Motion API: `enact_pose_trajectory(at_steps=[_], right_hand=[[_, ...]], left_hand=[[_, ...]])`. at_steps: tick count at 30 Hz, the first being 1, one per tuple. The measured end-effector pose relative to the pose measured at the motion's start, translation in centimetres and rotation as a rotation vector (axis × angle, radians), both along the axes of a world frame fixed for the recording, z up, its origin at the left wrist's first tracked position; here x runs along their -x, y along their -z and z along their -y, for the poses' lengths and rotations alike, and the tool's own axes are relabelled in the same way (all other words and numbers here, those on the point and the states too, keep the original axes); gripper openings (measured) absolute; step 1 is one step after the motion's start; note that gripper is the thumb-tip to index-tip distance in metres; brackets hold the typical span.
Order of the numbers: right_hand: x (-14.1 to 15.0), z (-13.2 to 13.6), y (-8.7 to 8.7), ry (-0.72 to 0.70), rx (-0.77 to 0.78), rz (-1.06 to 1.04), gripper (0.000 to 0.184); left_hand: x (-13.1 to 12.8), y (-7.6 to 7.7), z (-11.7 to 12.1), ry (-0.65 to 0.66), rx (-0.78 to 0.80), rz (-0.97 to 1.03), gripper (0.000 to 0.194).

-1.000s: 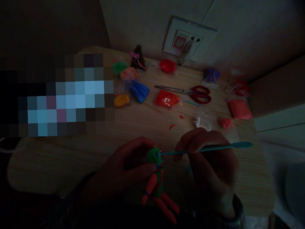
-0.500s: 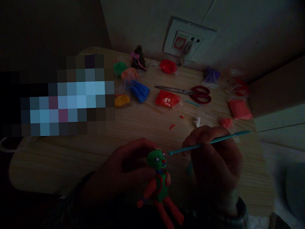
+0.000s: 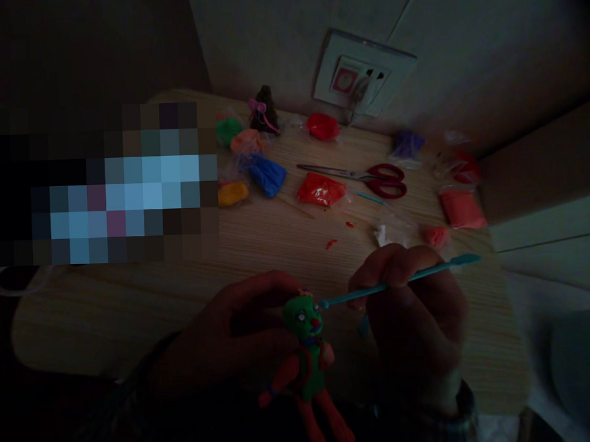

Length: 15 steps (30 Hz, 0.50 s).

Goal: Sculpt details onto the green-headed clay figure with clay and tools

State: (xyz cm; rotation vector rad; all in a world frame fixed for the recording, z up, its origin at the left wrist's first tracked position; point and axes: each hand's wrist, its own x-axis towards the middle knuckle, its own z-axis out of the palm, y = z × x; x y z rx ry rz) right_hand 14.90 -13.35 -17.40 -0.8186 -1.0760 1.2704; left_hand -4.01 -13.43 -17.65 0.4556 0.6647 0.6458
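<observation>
A small clay figure (image 3: 310, 369) with a green head, white eyes, a red nose and orange-red limbs is held by its head in my left hand (image 3: 241, 332). My left thumb and fingers close around the back of the head, and the face points to the right. My right hand (image 3: 409, 307) pinches a thin turquoise modelling tool (image 3: 422, 272) like a pen. The tool's ball tip lies right beside the figure's eye on the right; whether it touches is hard to tell. Another turquoise piece (image 3: 364, 325) shows partly below my right hand.
Across the wooden table (image 3: 181, 296) lie red-handled scissors (image 3: 371, 174), a red clay packet (image 3: 321, 189), a blue clay bag (image 3: 267, 175) and several other clay bags. A dark clay piece with a pink bow (image 3: 265, 110) stands by the wall socket (image 3: 365, 73). The left side is pixelated.
The figure has turned from sideways to show its face. The tool's tip drew back from the head, then came close to the eye on the right. My left hand keeps its hold.
</observation>
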Motion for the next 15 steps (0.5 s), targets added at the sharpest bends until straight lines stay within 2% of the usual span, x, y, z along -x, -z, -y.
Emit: enact_pose_trajectory(at_steps=[8, 15], right_hand=[[-0.23, -0.02, 0.2, 0.017, 0.001, 0.085, 0.003], [-0.29, -0.1, 0.31, -0.039, -0.023, 0.028, 0.005]], left_hand=[[-0.15, -0.05, 0.16, 0.001, -0.007, -0.037, 0.021], [-0.18, -0.15, 0.19, 0.033, 0.029, -0.03, 0.021]])
